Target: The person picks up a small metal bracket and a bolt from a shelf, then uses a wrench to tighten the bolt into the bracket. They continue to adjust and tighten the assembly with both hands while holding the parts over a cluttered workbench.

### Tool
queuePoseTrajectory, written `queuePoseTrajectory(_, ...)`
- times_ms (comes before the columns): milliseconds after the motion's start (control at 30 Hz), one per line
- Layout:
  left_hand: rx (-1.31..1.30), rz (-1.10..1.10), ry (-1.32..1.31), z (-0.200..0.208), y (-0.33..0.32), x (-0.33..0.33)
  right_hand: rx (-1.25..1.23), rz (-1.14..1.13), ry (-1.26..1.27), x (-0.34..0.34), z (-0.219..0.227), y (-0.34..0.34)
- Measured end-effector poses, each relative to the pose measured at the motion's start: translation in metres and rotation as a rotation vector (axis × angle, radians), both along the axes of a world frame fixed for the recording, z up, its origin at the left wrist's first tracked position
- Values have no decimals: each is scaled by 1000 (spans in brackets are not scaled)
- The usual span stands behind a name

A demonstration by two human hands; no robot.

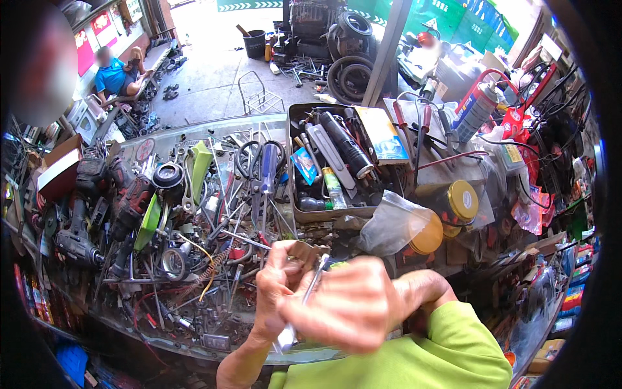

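Close in front of my chest, both hands are together. My left hand (272, 292) is closed, its thumb and fingers pinching a small brownish metal part (303, 251). A slim shiny metal tool (315, 280), like a wrench or rod, slants between the hands with its upper end at the metal part. Smeared by motion, my right hand (353, 305) is curled into a fist against the tool; its fingertips are hidden. A pale, shiny piece (285, 338) shows below the left palm; I cannot tell whether it belongs to the tool.
Tools cover the bench's left side, among them a power drill (133, 207) and a screwdriver (267, 168). Ahead stands a metal tray (295, 162) of tools. To the right are yellow-lidded jars (462, 200) and a spray can (476, 110). A person (116, 76) sits at far left.
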State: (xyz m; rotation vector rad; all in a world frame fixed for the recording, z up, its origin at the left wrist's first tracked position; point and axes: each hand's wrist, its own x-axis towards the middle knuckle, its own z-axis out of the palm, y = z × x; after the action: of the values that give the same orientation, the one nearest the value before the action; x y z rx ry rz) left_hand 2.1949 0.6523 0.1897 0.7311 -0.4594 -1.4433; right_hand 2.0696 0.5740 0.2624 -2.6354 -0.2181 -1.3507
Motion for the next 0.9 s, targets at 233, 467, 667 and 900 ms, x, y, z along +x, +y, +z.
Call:
queuePoseTrajectory(233, 21, -8, -502, 25, 1, -1, 1268, -206, -70, 14, 8, -48)
queuePoseTrajectory(467, -40, 28, -145, 19, 0, 15, 1677, -53, -537, -28, -36, -28)
queuePoseTrajectory(667, -43, 82, -121, 18, -2, 16, 1119, -56, -166, -56, -29, 8)
queuePoseTrajectory(900, -52, 101, -263, 16, -3, 6, 29, 74, 156, -40, -3, 16)
